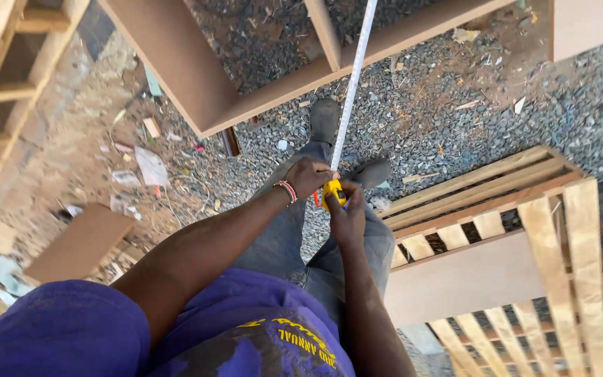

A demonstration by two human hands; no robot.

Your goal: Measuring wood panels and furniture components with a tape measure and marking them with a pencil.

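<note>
Left hand — beaded wristband at the wrist — is closed over the top of the yellow tape measure case. Right hand grips the same case from below, so both hands are together and clamped on it, touching, in front of the knees. White tape blade runs straight out from the case, up and slightly right in view — long axis away from the body, past the shoes, toward the brown board frame on the gravel. Far tip is out of frame. Neither hand is clearly nearer the blade; left sits on its exit side. Slatted wooden pallet lies to the right, well apart.
</note>
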